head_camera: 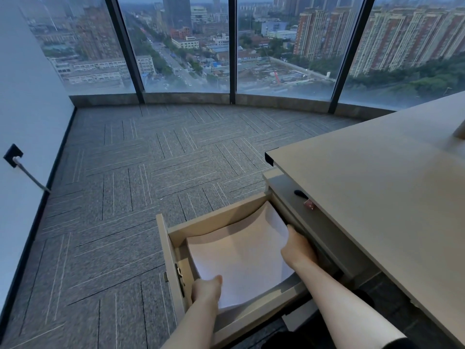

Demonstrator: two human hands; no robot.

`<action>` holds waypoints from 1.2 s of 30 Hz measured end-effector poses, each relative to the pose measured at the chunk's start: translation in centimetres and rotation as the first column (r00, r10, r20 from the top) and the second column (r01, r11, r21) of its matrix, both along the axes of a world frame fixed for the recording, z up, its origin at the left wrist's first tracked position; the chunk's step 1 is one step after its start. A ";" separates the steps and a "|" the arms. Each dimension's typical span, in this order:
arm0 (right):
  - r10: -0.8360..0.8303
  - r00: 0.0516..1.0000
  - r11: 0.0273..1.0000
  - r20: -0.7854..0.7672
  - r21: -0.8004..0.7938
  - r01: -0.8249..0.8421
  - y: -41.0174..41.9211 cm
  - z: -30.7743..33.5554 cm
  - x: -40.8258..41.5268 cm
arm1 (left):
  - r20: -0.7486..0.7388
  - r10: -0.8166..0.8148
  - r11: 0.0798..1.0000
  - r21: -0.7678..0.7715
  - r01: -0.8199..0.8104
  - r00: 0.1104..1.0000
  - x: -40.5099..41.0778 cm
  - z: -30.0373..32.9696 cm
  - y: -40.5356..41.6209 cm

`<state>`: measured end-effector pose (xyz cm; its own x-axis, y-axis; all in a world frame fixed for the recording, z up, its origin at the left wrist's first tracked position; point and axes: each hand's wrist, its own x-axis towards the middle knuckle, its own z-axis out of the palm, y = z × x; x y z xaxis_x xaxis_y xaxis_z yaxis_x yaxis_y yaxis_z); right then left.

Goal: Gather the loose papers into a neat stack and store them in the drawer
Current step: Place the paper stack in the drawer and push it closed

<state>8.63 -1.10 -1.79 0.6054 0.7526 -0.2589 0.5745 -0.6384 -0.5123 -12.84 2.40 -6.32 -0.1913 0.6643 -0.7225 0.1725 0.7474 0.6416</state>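
A stack of white papers point(241, 253) sits inside the pulled-out wooden drawer point(171, 250) beside the desk, bowed so its left and right edges curl upward. My left hand point(206, 289) grips the stack's near-left corner, thumb on top. My right hand point(298, 244) holds the stack's right edge deep in the drawer, its fingers hidden behind the paper. Both forearms reach down into the drawer from the bottom of the view.
The light wooden desk top point(377, 185) overhangs the drawer unit on the right. A small black item and a reddish tag point(309, 204) lie on the unit's top. Grey patterned carpet point(151, 159) spreads to the left, up to floor-to-ceiling windows. A wall socket with a cable point(13, 156) is on the left wall.
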 end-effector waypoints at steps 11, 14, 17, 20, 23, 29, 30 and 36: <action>0.136 0.978 0.989 0.156 -0.072 -0.126 -0.4 -0.4 -0.2 | -0.084 0.049 0.997 0.055 -0.044 0.995 -0.1 0.6 0.2; 0.172 0.969 0.981 0.178 -0.122 -0.152 -0.3 -0.6 -0.1 | -0.132 -0.002 0.999 0.032 0.006 0.991 -0.2 0.1 0.4; 0.197 0.967 0.971 0.159 -0.165 -0.171 -0.3 -0.9 0.0 | -0.153 0.029 0.999 0.045 -0.022 0.988 -0.4 -1.1 0.9; 0.219 0.965 0.962 0.145 -0.198 -0.188 -0.5 -1.1 0.2 | -0.261 -0.156 0.987 -0.012 0.158 0.953 -0.3 0.0 0.7; 0.295 0.930 0.930 0.217 -0.286 -0.228 -0.6 -1.3 0.1 | -0.497 -0.473 0.852 -0.049 0.521 0.727 -0.3 0.5 0.3; 0.406 0.824 0.850 0.396 -0.496 -0.180 -0.1 -2.3 -0.9 | -0.175 -0.122 0.992 0.005 0.125 0.977 -0.4 1.1 0.7; 0.417 0.808 0.839 0.416 -0.518 -0.166 0.0 -2.2 -1.2 | -0.196 -0.126 0.992 -0.017 0.125 0.972 -0.3 0.9 0.7; 0.421 0.811 0.799 0.407 -0.590 -0.119 0.1 -2.2 -2.5 | -0.280 -0.330 0.937 0.017 0.348 0.902 -0.2 1.8 -0.1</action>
